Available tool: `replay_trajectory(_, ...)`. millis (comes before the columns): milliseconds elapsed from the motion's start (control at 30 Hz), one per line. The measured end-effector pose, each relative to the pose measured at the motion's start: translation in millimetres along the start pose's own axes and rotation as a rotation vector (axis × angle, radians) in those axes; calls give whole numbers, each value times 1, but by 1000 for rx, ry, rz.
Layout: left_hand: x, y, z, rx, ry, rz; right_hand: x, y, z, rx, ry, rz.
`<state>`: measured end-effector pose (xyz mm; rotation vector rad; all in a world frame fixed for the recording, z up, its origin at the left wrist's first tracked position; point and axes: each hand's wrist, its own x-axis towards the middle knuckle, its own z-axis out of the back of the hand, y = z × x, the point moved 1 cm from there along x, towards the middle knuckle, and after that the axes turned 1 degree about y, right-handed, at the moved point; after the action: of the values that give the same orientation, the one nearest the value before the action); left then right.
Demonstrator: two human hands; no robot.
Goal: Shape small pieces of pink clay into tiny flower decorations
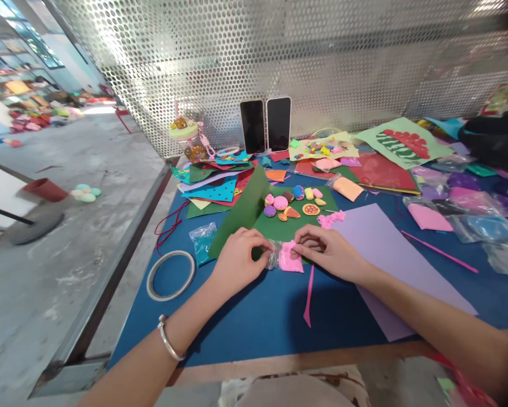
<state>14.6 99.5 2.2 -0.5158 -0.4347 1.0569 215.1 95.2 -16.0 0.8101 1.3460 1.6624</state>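
Note:
My left hand (240,257) and my right hand (327,249) meet over a small clear bag of pink clay (287,258) on the blue table (254,322). Both hands pinch the bag, the left at its plastic end, the right at the pink lump. Just behind lies a dark green card (297,226) carrying several small clay pieces (294,202) in pink, purple, orange and yellow. A pink clay scrap (331,218) sits at the card's right edge. A silver bangle (169,339) is on my left wrist.
A lilac paper sheet (390,254) lies to the right, a pink strip (309,297) in front, a tape ring (171,275) to the left. Coloured papers (220,183), two phones (266,124) and clay bags (457,215) crowd the back. A perforated metal wall (322,56) stands behind.

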Motion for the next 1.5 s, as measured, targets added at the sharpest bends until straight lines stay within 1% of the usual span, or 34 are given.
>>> replay_trajectory(133,1,6,0,23,41,9,0,1,1,-16,9,-5)
replay_trajectory(333,0,4,0,63,59,-27,0,1,1,-26,17,-11)
replay_trajectory(567,4,7,-5,-181,44,-89,-1,4,2,-41,32,-25)
replay_trajectory(633,4,7,-7,-204,45,-95,-1,4,2,-43,35,-20)
replay_trajectory(833,3,6,-6,-19,1,-27,-1,2,2,-29,29,-24)
replay_trajectory(933,1,5,-3,105,7,-32,-1,4,2,-36,23,-35)
replay_trajectory(1000,1,4,-3,146,14,-55,-1,5,1,-39,26,-39)
replay_trajectory(1133,1,3,-4,56,22,-99,0,4,1,-33,38,-34)
replay_trajectory(1367,3,2,-10,-64,-63,-35,-1,3,0,-49,36,-20)
replay_trajectory(1500,4,2,-12,-90,-74,-29,-1,3,0,-58,29,-18)
